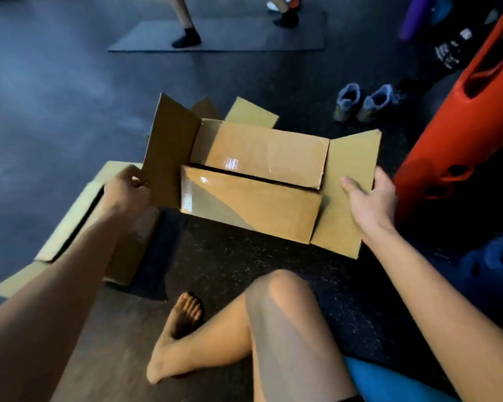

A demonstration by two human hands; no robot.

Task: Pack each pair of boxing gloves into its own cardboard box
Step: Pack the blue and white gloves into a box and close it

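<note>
Box (253, 204): long flaps folded in; left hand (127, 188) pinched left flap (169, 152), right hand (370, 200) gripped right flap (349, 169).

We find open floor (70, 97) beyond the cardboard box (250, 204). Right of it an orange bag (459, 134) crowds close, a second box (119, 248) lies just left, and our knee (276, 297) blocks the near side.

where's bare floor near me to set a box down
Bare speckled floor between the brown cardboard box and your bent knee; more dark floor beyond the box, up to the grey mat. Crowded right: orange bag, grey shoes.
</note>
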